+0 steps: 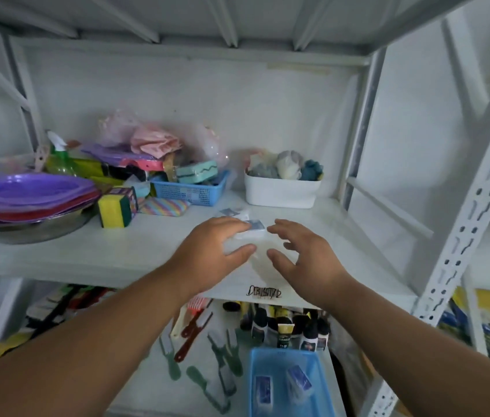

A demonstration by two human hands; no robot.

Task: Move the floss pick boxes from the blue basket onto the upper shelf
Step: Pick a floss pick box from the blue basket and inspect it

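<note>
On the upper shelf [135, 251], my left hand [213, 245] curls over a whitish floss pick box [239, 243], thumb in front and fingers behind it. Two more floss pick boxes [254, 227] lie just behind, the farthest one [231, 212] flat on the shelf. My right hand [301, 254] hovers right beside the box with fingers spread, holding nothing. Below, on the lower shelf, the blue basket [280, 364] holds two floss pick boxes, one on the left [263, 389] and one on the right [299, 383].
At the back of the upper shelf stand a white bin of cloths [281, 191], a small blue mesh basket [191, 191], sponges [114, 210] and stacked purple plates [27, 191]. Combs and small bottles [283, 329] lie on the lower shelf. A slotted shelf post [460, 233] rises at right.
</note>
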